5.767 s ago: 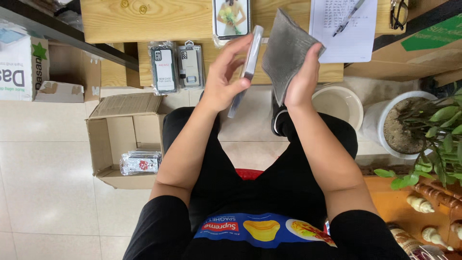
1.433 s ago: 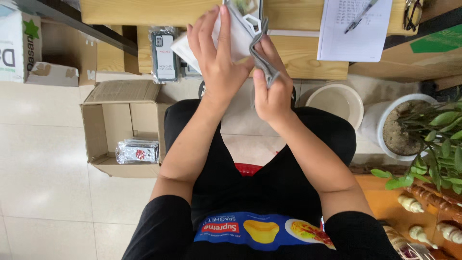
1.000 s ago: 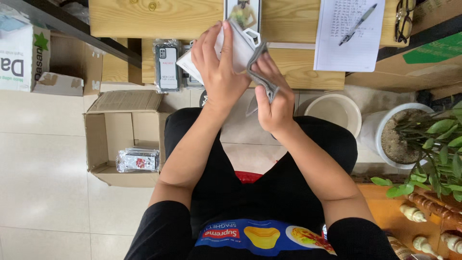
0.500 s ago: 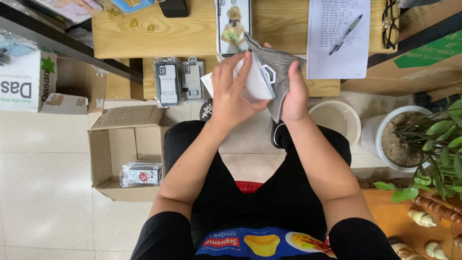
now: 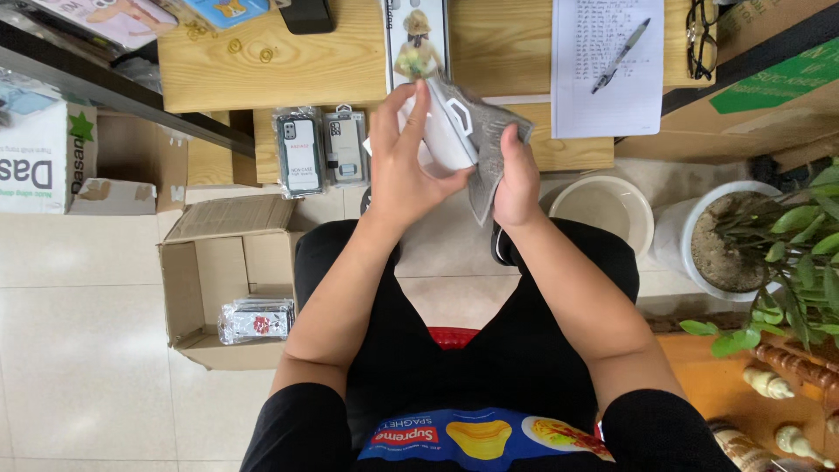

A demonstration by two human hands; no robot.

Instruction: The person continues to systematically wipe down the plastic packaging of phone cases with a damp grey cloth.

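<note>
Wooden surface point(image 5: 332, 65) sits ahead of me, above my lap. My left hand point(image 5: 406, 170) has its grip pinched on a white phone case point(image 5: 446, 140), fingers spread along its side. My right hand point(image 5: 517, 179) pinches the grey bag point(image 5: 488, 149). A moment ago the case stuck out more; now it sits deeper, I think. Packed cases point(image 5: 319, 150) lie just left, a cardboard box point(image 5: 229, 280) below.

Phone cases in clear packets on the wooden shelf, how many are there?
2. The left packet and the right packet lie side by side on the wooden shelf, just left of the left hand. More may be hidden behind the hands.
</note>
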